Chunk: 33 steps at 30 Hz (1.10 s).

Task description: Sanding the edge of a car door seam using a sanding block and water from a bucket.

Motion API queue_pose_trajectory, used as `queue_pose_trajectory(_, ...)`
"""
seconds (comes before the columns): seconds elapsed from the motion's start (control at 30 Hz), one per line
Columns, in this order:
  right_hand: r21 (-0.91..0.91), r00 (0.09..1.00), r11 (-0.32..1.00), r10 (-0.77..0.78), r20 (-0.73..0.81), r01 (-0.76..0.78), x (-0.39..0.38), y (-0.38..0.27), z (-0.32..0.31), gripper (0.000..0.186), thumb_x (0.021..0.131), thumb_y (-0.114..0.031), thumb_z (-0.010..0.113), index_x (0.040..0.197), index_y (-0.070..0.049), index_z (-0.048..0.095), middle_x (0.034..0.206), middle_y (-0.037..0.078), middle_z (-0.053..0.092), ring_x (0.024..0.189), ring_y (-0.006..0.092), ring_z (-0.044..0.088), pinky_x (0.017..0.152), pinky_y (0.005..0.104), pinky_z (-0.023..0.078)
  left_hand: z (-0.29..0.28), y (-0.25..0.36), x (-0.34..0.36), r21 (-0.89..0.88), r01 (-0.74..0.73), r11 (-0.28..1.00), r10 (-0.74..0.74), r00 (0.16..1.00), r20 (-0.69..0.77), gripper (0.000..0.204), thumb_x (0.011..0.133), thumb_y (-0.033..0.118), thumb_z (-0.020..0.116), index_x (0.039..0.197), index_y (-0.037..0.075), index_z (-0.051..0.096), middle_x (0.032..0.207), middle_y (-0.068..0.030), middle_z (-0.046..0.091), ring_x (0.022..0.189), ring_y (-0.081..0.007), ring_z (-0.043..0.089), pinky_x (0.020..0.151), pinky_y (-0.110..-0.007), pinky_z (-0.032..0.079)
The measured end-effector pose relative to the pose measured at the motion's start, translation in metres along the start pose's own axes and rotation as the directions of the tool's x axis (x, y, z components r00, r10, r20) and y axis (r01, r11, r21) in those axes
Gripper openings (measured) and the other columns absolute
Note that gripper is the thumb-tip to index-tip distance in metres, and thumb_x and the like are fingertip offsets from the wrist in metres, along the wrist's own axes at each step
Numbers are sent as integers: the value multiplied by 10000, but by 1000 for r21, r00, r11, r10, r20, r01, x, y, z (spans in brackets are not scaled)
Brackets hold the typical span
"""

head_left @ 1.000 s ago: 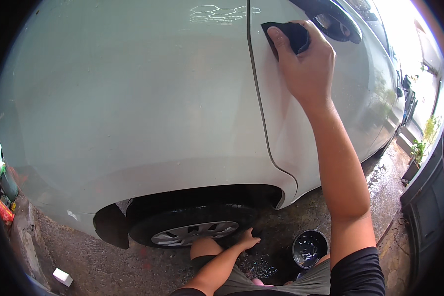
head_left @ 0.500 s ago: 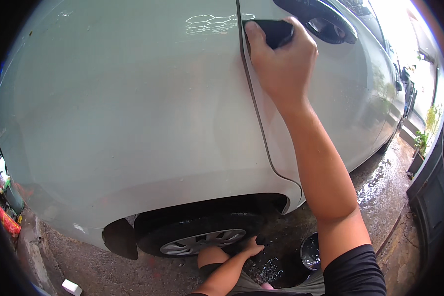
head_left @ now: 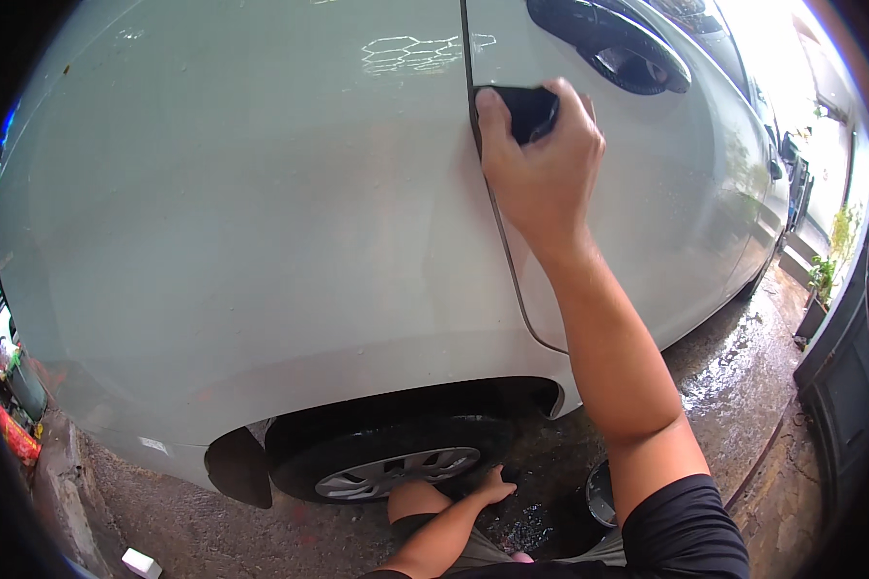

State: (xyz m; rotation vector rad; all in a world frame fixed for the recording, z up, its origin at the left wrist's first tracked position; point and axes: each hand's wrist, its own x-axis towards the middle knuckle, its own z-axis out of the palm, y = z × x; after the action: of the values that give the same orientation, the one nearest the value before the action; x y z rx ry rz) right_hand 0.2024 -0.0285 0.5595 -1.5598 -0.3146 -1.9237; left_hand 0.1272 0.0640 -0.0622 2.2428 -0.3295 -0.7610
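My right hand [head_left: 543, 159] grips a dark black sponge-like block [head_left: 529, 111] between thumb and fingers. The block lies against the silver-grey car's door [head_left: 666, 193], just right of the vertical door seam and below the black door handle [head_left: 628, 60]. Down by the rear wheel [head_left: 396, 473], my left hand [head_left: 493, 486] is low beside my bent knee [head_left: 418, 500]. Its fingers are small and partly hidden, so whether it holds anything is unclear. Left of the seam, the rear body panel [head_left: 261, 232] shows small droplets and a bright honeycomb-shaped reflection.
A dark bucket [head_left: 601, 494] stands on the wet ground by my right leg. A white block [head_left: 141, 563] lies at lower left, near a low kerb [head_left: 72, 482]. At right are a dark gate [head_left: 840, 405] and a potted plant [head_left: 821, 289].
My right hand has slid down along the door seam with the black block, from beside the handle to below it. My left hand stays almost in place.
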Motion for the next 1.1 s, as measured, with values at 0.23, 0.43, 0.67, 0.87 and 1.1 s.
queue_pose_trajectory(0.23,-74,990,989,-130,-61,126,-6,5,4,322,872,-231,845,831,14,640,682,93,670,630,222,612,658,357,511,6,-12,11,47,-51,998,49,998,30,1001,744,325,818,1583,-58,428,1556,-296,530,1444,-397,534,1201,-413,444)
queue_pose_trajectory(0.43,-2,996,996,-85,-36,85,24,0,11,308,871,-222,823,803,7,628,680,106,652,613,215,570,634,360,498,14,-14,6,138,-106,985,95,992,84,985,743,320,816,1575,-53,442,1585,-290,498,1469,-401,499,1219,-416,421)
queue_pose_trajectory(0.67,15,993,993,-117,24,116,32,-2,7,310,871,-232,828,821,10,640,690,108,664,611,225,583,639,365,502,20,-26,17,159,-143,977,123,984,125,996,729,326,814,1575,-49,445,1585,-290,500,1470,-402,497,1229,-414,410)
queue_pose_trajectory(0.87,-14,989,990,-141,52,142,15,7,-4,291,854,-225,806,795,-12,616,675,96,662,650,265,609,664,407,493,20,-25,13,118,-137,983,119,981,153,1007,731,344,808,1581,-48,435,1588,-293,493,1482,-397,486,1230,-414,411)
queue_pose_trajectory(1.1,7,987,987,-158,24,158,15,4,-6,273,833,-239,770,760,-37,602,693,128,662,640,353,629,652,460,505,17,-33,14,154,-137,979,111,980,163,997,741,352,803,1580,-43,436,1605,-286,475,1499,-389,467,1243,-415,394)
